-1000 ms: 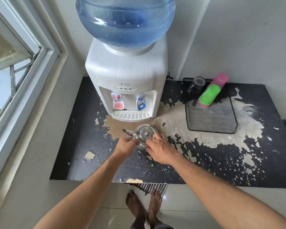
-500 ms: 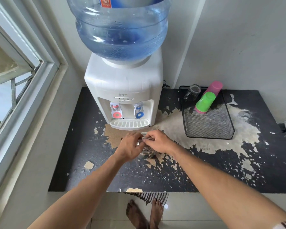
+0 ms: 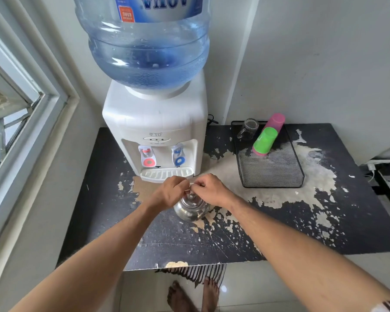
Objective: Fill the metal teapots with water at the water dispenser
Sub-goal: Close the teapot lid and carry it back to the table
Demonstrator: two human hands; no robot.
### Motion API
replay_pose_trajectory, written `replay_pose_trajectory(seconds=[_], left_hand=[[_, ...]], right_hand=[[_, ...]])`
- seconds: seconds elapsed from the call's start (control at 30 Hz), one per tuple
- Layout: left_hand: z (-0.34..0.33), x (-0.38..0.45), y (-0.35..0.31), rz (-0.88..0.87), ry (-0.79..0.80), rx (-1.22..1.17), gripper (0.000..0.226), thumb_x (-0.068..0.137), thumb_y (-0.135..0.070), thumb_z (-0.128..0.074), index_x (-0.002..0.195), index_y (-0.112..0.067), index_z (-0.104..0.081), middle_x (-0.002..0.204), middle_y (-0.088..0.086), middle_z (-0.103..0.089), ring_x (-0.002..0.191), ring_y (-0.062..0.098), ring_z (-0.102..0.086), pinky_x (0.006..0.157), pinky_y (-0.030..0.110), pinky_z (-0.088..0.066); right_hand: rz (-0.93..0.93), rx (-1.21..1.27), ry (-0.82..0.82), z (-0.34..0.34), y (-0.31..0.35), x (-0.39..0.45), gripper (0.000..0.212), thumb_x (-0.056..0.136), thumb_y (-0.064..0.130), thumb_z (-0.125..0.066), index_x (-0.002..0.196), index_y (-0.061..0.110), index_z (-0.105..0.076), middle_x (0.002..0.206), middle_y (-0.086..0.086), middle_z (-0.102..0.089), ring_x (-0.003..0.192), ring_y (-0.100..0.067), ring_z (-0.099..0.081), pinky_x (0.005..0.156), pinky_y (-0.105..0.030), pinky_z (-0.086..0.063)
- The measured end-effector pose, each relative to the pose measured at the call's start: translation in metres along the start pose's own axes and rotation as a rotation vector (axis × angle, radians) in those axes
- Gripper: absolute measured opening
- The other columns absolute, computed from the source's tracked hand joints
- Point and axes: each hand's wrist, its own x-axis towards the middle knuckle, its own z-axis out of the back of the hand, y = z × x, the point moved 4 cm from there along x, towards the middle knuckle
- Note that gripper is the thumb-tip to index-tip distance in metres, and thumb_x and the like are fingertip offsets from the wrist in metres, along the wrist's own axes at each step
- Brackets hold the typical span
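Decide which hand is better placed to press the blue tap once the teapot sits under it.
Right, probably. The blue tap sits on the dispenser's right side, nearer the right hand; the left hand can steady the teapot.

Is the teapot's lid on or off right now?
On. The domed lid with its knob still sits on the teapot, between the left hand and right hand, which pinch its wire handle above it.
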Motion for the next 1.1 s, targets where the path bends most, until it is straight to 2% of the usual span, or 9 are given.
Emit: replay_pose_trajectory(seconds=[0.1, 0.23, 0.33, 0.43, 0.53, 0.77, 0.87, 1.03, 1.1], left_hand=[[-0.002, 0.001, -0.017, -0.014, -0.006, -0.060, 0.036, 0.085, -0.040, -0.043, 0.059, -0.018, -0.055, 0.054, -0.004, -0.056, 0.055, 0.010, -0.045, 0.060, 0.035, -0.039], [-0.013, 0.002, -0.058, -0.046, 0.015, -0.110, 0.032, 0.084, -0.035, -0.044, 0.056, -0.019, -0.048, 0.047, -0.007, -0.051, 0.048, 0.003, -0.041, 0.050, 0.021, -0.037], [-0.027, 0.006, -0.089, -0.051, 0.021, -0.137, 0.033, 0.089, -0.033, -0.045, 0.061, -0.017, -0.051, 0.047, -0.007, -0.057, 0.047, 0.001, -0.051, 0.047, 0.013, -0.040], [-0.048, 0.009, -0.123, -0.071, 0.039, -0.123, 0.030, 0.086, -0.037, -0.045, 0.064, -0.019, -0.052, 0.060, -0.002, -0.054, 0.057, 0.011, -0.051, 0.056, 0.024, -0.042], [-0.078, 0.015, -0.165, -0.142, 0.083, -0.105, 0.030, 0.081, -0.032, -0.044, 0.053, -0.019, -0.044, 0.051, -0.009, -0.045, 0.051, 0.007, -0.039, 0.055, 0.027, -0.035], [-0.188, 0.022, -0.261, -0.224, 0.155, -0.169, 0.035, 0.087, -0.026, -0.051, 0.053, -0.020, -0.048, 0.045, -0.013, -0.047, 0.049, 0.006, -0.039, 0.052, 0.022, -0.035], [-0.252, 0.019, -0.312, -0.267, 0.177, -0.142, 0.033, 0.080, -0.029, -0.048, 0.048, -0.020, -0.047, 0.052, -0.006, -0.044, 0.054, 0.013, -0.037, 0.060, 0.036, -0.033], [-0.379, 0.001, -0.410, -0.357, 0.295, -0.108, 0.038, 0.080, -0.027, -0.048, 0.043, -0.025, -0.043, 0.048, -0.008, -0.037, 0.049, 0.013, -0.030, 0.055, 0.034, -0.025], [-0.394, 0.003, -0.429, -0.366, 0.312, -0.130, 0.038, 0.082, -0.026, -0.048, 0.045, -0.024, -0.039, 0.051, -0.003, -0.033, 0.052, 0.017, -0.026, 0.056, 0.036, -0.022]], right_hand=[[0.034, 0.022, -0.060, 0.017, 0.007, -0.011, 0.033, 0.094, 0.027, -0.061, 0.062, 0.025, -0.064, 0.058, 0.018, -0.065, 0.056, 0.010, -0.058, 0.055, -0.010, -0.042], [0.080, 0.008, -0.178, 0.047, 0.012, -0.029, 0.037, 0.088, 0.033, -0.058, 0.054, 0.022, -0.054, 0.052, 0.012, -0.051, 0.051, -0.003, -0.045, 0.054, -0.028, -0.039], [0.109, 0.029, -0.256, 0.073, 0.013, -0.047, 0.040, 0.079, 0.043, -0.053, 0.045, 0.023, -0.045, 0.048, 0.013, -0.042, 0.050, -0.004, -0.040, 0.053, -0.031, -0.035], [0.120, 0.031, -0.318, 0.106, 0.009, -0.069, 0.038, 0.076, 0.047, -0.050, 0.043, 0.028, -0.047, 0.043, 0.015, -0.040, 0.046, 0.000, -0.038, 0.049, -0.022, -0.032], [0.131, 0.039, -0.383, 0.142, -0.006, -0.096, 0.036, 0.076, 0.046, -0.049, 0.043, 0.030, -0.048, 0.042, 0.016, -0.040, 0.046, 0.001, -0.038, 0.048, -0.019, -0.030], [0.137, 0.034, -0.547, 0.245, -0.062, -0.192, 0.035, 0.076, 0.045, -0.048, 0.043, 0.033, -0.053, 0.040, 0.016, -0.041, 0.042, -0.001, -0.038, 0.045, -0.015, -0.031], [0.137, -0.001, -0.617, 0.296, -0.096, -0.247, 0.040, 0.082, 0.034, -0.053, 0.044, 0.025, -0.045, 0.043, 0.014, -0.039, 0.044, -0.003, -0.035, 0.046, -0.017, -0.027], [0.106, 0.007, -0.715, 0.390, -0.171, -0.360, 0.039, 0.085, 0.025, -0.055, 0.050, 0.012, -0.043, 0.049, 0.007, -0.036, 0.050, -0.009, -0.032, 0.049, -0.025, -0.028], [0.093, 0.005, -0.714, 0.405, -0.178, -0.375, 0.039, 0.086, 0.026, -0.056, 0.055, 0.003, -0.048, 0.053, 0.000, -0.039, 0.052, -0.012, -0.035, 0.050, -0.027, -0.030]])
